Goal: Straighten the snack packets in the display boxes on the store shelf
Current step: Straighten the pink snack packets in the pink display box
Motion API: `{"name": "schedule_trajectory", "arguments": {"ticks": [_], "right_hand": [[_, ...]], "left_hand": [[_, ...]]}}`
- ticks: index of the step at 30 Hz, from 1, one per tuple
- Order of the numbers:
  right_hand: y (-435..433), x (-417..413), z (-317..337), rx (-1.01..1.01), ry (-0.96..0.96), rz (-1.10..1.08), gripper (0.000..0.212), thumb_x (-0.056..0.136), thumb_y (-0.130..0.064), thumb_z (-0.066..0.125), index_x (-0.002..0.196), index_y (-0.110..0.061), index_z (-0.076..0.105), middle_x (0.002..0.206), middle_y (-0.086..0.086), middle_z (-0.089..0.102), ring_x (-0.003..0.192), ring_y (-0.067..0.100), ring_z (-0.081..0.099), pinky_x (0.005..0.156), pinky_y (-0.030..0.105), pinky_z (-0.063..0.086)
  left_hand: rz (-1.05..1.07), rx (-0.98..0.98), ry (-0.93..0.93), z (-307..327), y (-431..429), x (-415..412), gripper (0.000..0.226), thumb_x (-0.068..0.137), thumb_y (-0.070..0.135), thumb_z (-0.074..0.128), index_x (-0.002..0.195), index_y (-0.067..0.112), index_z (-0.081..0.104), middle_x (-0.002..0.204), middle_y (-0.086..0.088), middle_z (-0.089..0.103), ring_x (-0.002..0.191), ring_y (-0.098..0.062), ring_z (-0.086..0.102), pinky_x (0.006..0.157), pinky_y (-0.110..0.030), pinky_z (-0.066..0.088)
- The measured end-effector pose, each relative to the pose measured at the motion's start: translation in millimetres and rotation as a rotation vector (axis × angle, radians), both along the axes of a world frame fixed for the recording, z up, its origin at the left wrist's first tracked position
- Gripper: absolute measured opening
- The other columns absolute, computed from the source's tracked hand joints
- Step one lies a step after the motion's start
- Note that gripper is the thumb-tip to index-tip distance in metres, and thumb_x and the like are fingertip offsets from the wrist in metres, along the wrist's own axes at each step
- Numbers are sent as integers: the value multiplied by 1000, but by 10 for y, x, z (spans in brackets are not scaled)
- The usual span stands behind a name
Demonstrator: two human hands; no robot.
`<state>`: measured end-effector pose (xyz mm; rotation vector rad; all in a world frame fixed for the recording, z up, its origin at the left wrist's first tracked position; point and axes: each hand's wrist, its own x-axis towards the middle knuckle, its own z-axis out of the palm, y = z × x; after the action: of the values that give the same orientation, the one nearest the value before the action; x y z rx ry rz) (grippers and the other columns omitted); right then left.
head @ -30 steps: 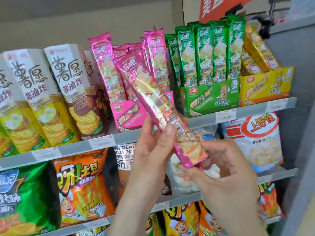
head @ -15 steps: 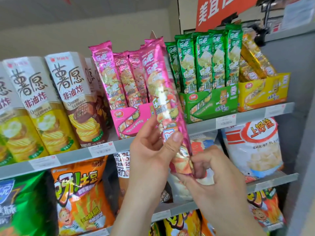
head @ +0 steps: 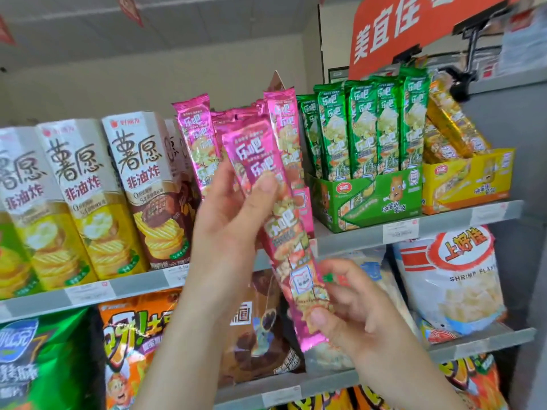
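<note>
Hands both gripping one pink snack packet [head: 275,220].
Your left hand [head: 233,220] curls round its middle; your right hand [head: 352,309] pinches its lower end, before the pink display box [head: 305,202].

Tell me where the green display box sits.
In the head view, the green display box stands on the upper shelf, right of centre, between the pink packets and the yellow display box.
</note>
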<state>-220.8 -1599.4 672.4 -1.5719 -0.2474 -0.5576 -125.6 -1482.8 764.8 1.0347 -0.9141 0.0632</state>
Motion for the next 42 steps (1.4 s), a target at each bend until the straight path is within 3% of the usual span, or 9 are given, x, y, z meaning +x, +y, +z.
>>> {"name": "schedule_trajectory", "arguments": {"ticks": [4,10,15,20,23,26,33,38,42], "right_hand": [[-91,8,113,59,92,205,40,83,-14,61,121,-9,50,87,3,75,69,4,65,62,9,45],[-13,118,466,-72,24,181,27,80,-29,69,106,-35,68,105,-13,72,94,4,67,80,17,51],[79,320,1055,-284,-210,-166,91,68,-45,80,137,-63,24,112,-42,52,81,4,69,75,25,58],[67,507,1600,-534,-434,-321,111,67,-39,79,142,-64,0,90,-4,69,55,15,59,62,45,57],[10,631,1910,-637,-470,-330,106,65,-35,76,144,-62,10,91,-14,69,56,2,57,68,32,52],[-121,731,2196,-614,-483,-363,91,65,-23,73,137,-58,28,87,-5,72,68,15,66,73,43,56],[-289,916,2727,-573,-642,-684,70,66,-31,78,118,-45,34,91,-6,66,76,18,66,73,37,55],[-180,1223,2864,-792,-529,-729,63,69,-36,84,118,-35,44,108,3,60,93,24,61,83,39,52],[-199,1386,2808,-984,-376,-743,66,66,-44,85,116,-35,44,112,-1,61,99,23,60,81,43,53]], "left_hand": [[205,153,-300,329,106,58,31,86,24,68,113,16,55,83,8,72,72,-6,67,65,-21,53],[495,263,-530,619,218,200,49,79,47,69,99,6,49,75,-16,63,59,-32,56,51,-40,48],[482,425,-652,835,213,235,43,82,47,67,98,9,55,80,-17,67,65,-40,62,54,-52,51],[552,378,-796,1306,247,329,19,85,40,69,84,21,70,69,4,67,61,-13,60,59,-31,49],[578,458,-834,1573,288,428,37,95,51,49,85,22,71,61,2,57,63,-1,45,60,-32,43],[662,502,-861,1766,370,605,31,97,50,42,105,37,68,85,23,71,80,10,60,78,-20,48],[1047,1327,-1040,1808,242,1007,59,78,65,50,128,35,58,117,3,69,106,-24,64,83,-33,52],[962,1535,-991,1824,89,1169,37,80,53,59,96,21,67,76,7,65,73,-17,63,62,-30,50],[1048,1487,-1021,1758,2,1206,35,79,43,65,65,16,49,58,4,51,53,-15,51,47,-27,38]]}}
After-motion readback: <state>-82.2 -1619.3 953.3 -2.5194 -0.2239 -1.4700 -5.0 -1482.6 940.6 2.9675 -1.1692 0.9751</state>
